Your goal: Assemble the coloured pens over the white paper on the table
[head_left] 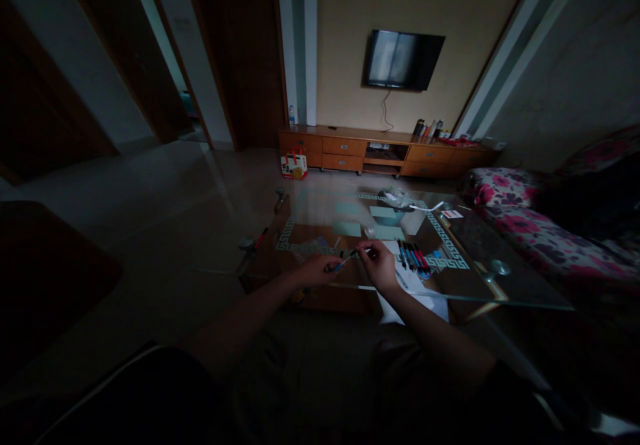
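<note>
It is dim in here. Over the clear glass table (525, 285), by its near edge, a thin blue pen (337, 266) slants away rightward; the left hand (315, 269) holds its near end, the right hand (380, 263) pinches its far tip.

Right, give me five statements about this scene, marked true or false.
1. The flat black television is mounted on the beige wall. True.
2. The left hand holds nothing. False: it holds a slim, partly blue, pen-like object.
3. A row of black, blue and red pens lies right of the right hand. True.
4. The floral fabric sofa stands left of the glass-topped table. False: it stands right.
5. A red-and-white carrier stands on the floor before the long wooden cabinet. True.
</note>
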The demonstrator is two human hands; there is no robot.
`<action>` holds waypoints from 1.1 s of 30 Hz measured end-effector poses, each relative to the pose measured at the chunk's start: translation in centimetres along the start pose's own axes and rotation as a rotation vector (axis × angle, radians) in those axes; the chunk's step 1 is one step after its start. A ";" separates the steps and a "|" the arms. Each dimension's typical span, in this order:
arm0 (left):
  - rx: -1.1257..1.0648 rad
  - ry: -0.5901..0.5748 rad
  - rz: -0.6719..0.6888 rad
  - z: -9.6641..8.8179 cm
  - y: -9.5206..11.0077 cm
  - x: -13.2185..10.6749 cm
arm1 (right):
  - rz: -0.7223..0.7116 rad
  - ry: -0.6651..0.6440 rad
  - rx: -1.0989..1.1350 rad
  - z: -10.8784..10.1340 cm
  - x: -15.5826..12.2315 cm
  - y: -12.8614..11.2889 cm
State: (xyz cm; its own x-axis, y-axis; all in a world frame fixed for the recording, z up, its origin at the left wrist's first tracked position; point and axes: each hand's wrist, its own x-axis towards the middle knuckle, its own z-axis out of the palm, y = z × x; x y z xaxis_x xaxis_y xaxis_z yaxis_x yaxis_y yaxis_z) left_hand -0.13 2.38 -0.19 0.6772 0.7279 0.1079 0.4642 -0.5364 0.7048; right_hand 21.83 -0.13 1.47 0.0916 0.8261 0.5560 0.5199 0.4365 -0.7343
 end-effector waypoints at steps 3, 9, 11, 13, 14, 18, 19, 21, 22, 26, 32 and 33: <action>-0.005 0.000 0.007 -0.1 0.1 0.0 | 0.001 -0.006 -0.004 0.0 0.0 0.1; -0.025 -0.013 -0.008 0.0 0.4 0.0 | -0.009 0.006 -0.019 0.0 0.0 0.1; -0.020 -0.014 -0.007 0.0 0.3 0.0 | -0.012 0.002 -0.018 0.1 0.0 0.2; -0.012 -0.007 -0.008 -0.1 0.3 0.1 | -0.013 -0.001 -0.016 0.1 0.0 0.2; -0.007 -0.002 -0.010 -0.1 0.3 0.1 | -0.012 -0.001 -0.017 0.1 0.0 0.2; 0.008 0.008 -0.009 -0.1 0.3 0.0 | -0.010 -0.013 -0.026 0.1 -0.1 0.3; 0.007 0.008 -0.006 -0.1 0.3 0.0 | -0.007 -0.022 -0.026 0.1 -0.1 0.3; -0.002 0.001 0.006 -0.1 0.2 0.0 | 0.000 -0.042 -0.020 0.2 -0.1 0.4; -0.007 0.000 0.011 0.0 0.1 0.0 | 0.005 -0.051 -0.015 0.2 -0.1 0.5; -0.022 0.002 0.017 0.1 -0.2 0.0 | 0.012 -0.097 0.011 0.4 -0.3 0.8; -0.041 0.003 0.007 0.1 -0.1 0.1 | 0.033 -0.208 0.073 0.5 -0.5 0.4; -0.041 0.005 0.012 0.1 0.0 0.1 | 0.034 -0.224 0.084 0.5 -0.5 0.4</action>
State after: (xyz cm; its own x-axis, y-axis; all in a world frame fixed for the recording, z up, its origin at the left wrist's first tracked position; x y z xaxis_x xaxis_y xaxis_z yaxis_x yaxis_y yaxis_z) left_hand -0.02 2.39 -0.29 0.6796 0.7236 0.1204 0.4318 -0.5272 0.7318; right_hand 21.57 -0.23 0.73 -0.0876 0.8951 0.4372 0.4467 0.4276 -0.7859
